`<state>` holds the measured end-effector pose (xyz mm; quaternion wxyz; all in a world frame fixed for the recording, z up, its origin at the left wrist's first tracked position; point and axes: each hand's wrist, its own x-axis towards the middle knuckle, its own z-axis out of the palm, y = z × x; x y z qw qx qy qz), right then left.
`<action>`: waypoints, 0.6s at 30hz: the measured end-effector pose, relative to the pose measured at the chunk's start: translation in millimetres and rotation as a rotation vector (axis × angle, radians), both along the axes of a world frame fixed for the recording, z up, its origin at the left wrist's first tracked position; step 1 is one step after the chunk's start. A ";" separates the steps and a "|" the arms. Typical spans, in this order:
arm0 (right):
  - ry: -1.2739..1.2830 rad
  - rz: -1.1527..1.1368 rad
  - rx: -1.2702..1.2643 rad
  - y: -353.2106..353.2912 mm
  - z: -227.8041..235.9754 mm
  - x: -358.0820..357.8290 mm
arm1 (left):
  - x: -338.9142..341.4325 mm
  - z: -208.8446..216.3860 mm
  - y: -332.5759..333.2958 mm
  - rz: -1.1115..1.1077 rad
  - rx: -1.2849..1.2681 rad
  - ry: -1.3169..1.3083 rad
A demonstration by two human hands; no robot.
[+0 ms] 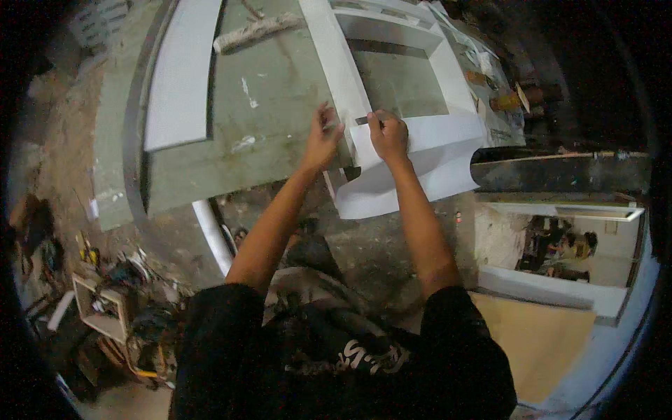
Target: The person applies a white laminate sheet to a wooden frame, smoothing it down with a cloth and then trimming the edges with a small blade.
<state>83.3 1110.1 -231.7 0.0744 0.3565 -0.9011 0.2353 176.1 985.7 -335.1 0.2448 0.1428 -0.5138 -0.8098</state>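
A white flexible sheet (448,164) lies across the near end of a white box-like frame (336,59), its front part curling down past the table's near edge. My right hand (389,137) has its fingers closed on the sheet's left part, close to a small dark gap in the frame. Just left of it, my left hand (324,138) is raised beside the frame's long side, slightly blurred, its fingers apart with nothing seen in them. Whether its fingertips touch the frame cannot be made out.
The greenish worktop (269,105) carries a long white panel (183,73) on the left and a paint roller sleeve (259,32) farther back. A yellow-brown cylinder (505,102) lies at the right. Wooden frame pieces (105,308) and clutter fill the floor lower left; a tan board (535,343) leans lower right.
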 end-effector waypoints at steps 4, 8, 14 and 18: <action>-0.034 0.062 0.035 14.8 -2.1 -11.3 | -48.1 -2.9 25.2 0.067 0.165 -0.034; -0.039 0.142 0.021 8.2 -1.2 -13.7 | -60.5 -23.3 38.1 0.199 0.109 0.100; 0.116 0.232 -0.038 19.4 12.5 -23.7 | -73.3 -9.0 49.4 0.202 -0.023 0.137; 0.177 0.269 -0.051 54.7 -30.8 -70.7 | -91.0 -33.0 80.8 0.194 -0.227 0.124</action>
